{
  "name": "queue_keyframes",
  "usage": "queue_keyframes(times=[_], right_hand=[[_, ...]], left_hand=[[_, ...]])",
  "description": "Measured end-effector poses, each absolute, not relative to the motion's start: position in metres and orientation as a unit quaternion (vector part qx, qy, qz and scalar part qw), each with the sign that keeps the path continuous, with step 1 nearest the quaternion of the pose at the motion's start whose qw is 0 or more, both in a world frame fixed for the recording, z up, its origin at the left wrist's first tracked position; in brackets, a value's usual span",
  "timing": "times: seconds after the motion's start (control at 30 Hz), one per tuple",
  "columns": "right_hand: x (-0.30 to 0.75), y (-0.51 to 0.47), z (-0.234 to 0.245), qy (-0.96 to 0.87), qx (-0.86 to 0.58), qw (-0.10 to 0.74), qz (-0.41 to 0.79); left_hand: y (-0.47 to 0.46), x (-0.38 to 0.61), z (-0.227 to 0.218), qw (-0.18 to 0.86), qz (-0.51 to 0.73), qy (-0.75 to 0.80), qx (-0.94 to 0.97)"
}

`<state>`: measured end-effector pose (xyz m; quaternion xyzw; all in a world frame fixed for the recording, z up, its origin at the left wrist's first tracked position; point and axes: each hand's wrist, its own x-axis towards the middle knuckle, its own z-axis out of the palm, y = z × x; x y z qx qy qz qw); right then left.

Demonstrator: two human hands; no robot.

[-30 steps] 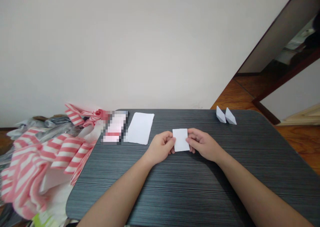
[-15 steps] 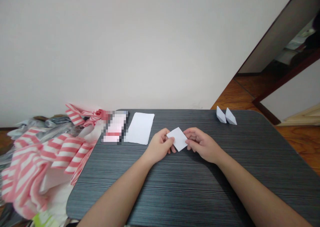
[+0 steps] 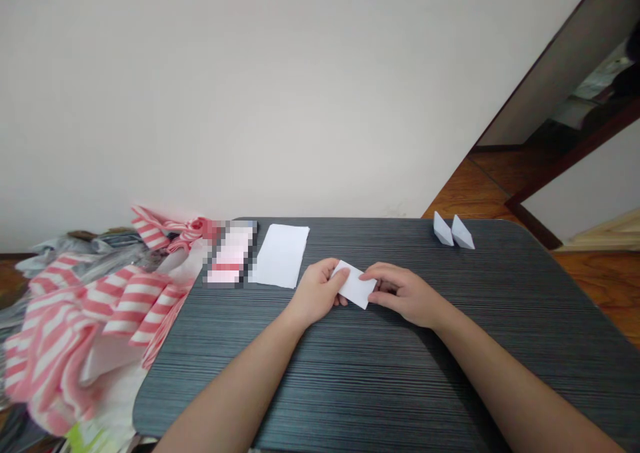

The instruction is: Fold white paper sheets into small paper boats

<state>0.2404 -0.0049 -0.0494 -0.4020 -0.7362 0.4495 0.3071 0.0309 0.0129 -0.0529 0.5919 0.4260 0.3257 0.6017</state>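
My hands meet over the middle of the dark table, holding a small white paper rectangle [image 3: 355,284] between them at a slant. My left hand [image 3: 317,292] pinches its left end, with the thumb on top. My right hand [image 3: 403,294] has its fingertips at the right end. The paper's left corner is hidden under my left thumb. A larger sheet of white paper [image 3: 281,256] lies flat to the left of my left hand.
Two small folded paper boats [image 3: 453,232] stand at the table's far right edge. A pixelated pink and white item [image 3: 231,254] lies at the far edge. Pink-striped cloth [image 3: 85,326] is heaped past the left edge of the dark wood-grain table [image 3: 350,380].
The small paper has turned from upright through a diamond to a slanted position. My right hand has drawn slightly right and shifted its fingers toward the paper's end.
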Motion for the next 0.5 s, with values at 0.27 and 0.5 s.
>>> queue_keyframes(times=[0.27, 0.5], right_hand=[[0.2398, -0.0050, -0.0477, -0.738, -0.392, 0.309, 0.454], [0.2400, -0.0024, -0.0437, -0.767, -0.403, 0.319, 0.386]], left_hand=[[0.0123, 0.0311, -0.0530, 0.609, 0.334, 0.423, 0.582], [0.0116, 0.0309, -0.0507, 0.615, 0.317, 0.409, 0.595]])
